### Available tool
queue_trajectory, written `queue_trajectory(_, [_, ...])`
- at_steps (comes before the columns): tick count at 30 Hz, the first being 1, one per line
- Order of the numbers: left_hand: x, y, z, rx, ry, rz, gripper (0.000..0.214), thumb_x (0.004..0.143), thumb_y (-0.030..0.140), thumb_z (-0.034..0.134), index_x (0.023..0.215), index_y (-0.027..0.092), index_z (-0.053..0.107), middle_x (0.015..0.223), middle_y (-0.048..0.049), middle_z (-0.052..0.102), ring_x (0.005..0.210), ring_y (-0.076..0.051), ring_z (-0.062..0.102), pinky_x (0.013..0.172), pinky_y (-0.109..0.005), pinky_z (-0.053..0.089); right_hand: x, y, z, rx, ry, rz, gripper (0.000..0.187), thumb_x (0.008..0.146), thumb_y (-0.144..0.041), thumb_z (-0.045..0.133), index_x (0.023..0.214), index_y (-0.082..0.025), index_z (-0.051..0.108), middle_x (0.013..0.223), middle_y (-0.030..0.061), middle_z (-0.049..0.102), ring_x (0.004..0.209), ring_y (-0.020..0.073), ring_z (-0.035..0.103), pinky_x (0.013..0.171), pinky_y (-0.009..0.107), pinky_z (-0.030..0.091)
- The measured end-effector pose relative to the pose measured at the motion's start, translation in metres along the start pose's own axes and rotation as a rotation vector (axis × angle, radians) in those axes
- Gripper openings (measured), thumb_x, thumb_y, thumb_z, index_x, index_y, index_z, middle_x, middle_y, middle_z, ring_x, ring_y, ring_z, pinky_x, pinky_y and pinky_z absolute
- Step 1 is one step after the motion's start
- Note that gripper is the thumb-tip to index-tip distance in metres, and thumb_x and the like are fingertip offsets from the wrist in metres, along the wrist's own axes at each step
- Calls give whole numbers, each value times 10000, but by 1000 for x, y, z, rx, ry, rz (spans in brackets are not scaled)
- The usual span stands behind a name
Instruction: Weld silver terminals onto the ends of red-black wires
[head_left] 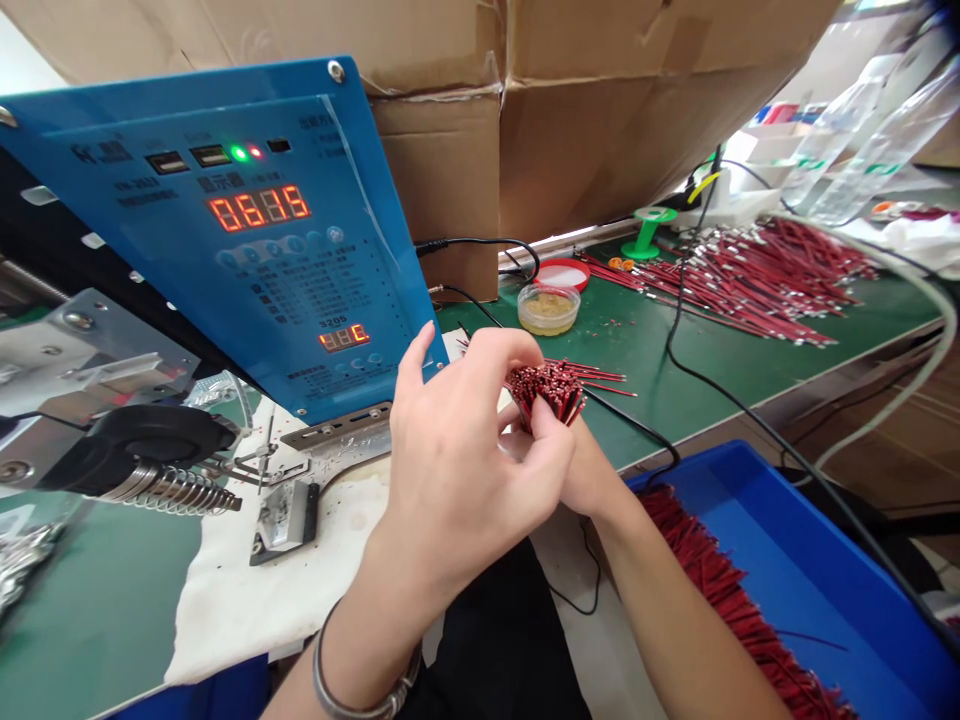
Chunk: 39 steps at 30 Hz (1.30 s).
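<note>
Bundle of thin red-and-black wires (pixel 551 385): sitting just above the front edge of the bench (pixel 697 370), between the two hands, its tips fanning toward the viewer and showing small pale dots. Left hand (pixel 465 440) is grasping the bundle, thumb pressing on the near side, index finger curling over the top, little finger sticking up. Right hand (pixel 585 480) is lying behind and below, mostly hidden; cannot tell its grip. A few loose wires (pixel 604 377) are resting on the bench just beyond.

Containers: a round, clear plastic tub (pixel 549 324) is standing open behind the bundle, holding a yellowish-amber substance; its red lid (pixel 564 272) is lying just behind. Right of the knees, a smooth blue plastic bin (pixel 787 520) is holding a dense, bristly mass of dark red wires (pixel 712 575).

Farther along the bench, a broad heap of red wires with silvery ends (pixel 772 280) is spreading near a glossy green spool (pixel 646 235). Clear, ribbed bottles (pixel 862 150) are standing behind.

Left side: a flat blue panel (pixel 315 250) is glowing with orange-red digits, leaning above a stained white sheet (pixel 352 520). A coil spring (pixel 169 488) is pointing toward a small angular metal block (pixel 283 517). Creased brown cardboard (pixel 442 150) is filling the background.
</note>
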<state>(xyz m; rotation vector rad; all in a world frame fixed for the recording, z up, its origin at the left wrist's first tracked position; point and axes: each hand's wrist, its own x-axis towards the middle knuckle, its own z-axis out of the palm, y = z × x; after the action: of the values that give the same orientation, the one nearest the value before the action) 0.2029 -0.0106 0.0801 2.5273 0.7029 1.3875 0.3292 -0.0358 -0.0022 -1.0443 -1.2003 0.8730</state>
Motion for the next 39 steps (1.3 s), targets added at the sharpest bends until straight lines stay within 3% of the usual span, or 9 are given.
queue_trajectory(8, [1,-1,-1,-1,-13,6,254,804,66,574,1014,208,556,958,5,735,868,-175,744,1228,-578,335,0,4,0,26,-8,5,34,842,-189,643,821,-213,631,833,-38,623,765,150,551,822,287,474])
queue_trajectory(16, [1,-1,-4,8,-40,9,258,802,86,573,1021,220,551,984,2,752,923,-195,750,1233,-586,304,1,-4,1,19,-3,-14,153,838,-297,683,716,-213,644,707,-33,534,819,188,593,891,330,486])
queue_trajectory(21, [1,-1,-4,-6,-24,-2,240,809,101,580,1007,233,546,967,5,754,898,-202,753,1235,-590,297,-1,0,1,19,-1,9,72,867,-270,669,834,-207,662,780,-19,626,826,191,610,880,338,496])
queue_trajectory(25, [1,-1,-5,-12,-33,10,245,804,108,593,1009,235,548,976,2,755,909,-210,752,1233,-594,293,-1,3,1,18,-1,24,140,881,-313,677,983,-218,693,821,-10,660,789,189,603,854,346,499])
queue_trajectory(32, [0,-2,-7,-3,-42,12,238,805,112,600,1007,229,556,976,4,760,890,-198,748,1233,-593,290,-1,-2,0,-7,-2,15,145,874,-301,667,785,-187,654,807,-10,642,790,177,574,848,326,478])
queue_trajectory(39, [1,-1,-5,-7,-26,1,228,805,101,599,998,218,569,958,2,763,881,-197,749,1234,-604,296,-1,-2,1,-3,-7,34,153,884,-332,647,832,-189,632,786,-21,617,700,148,499,757,307,453])
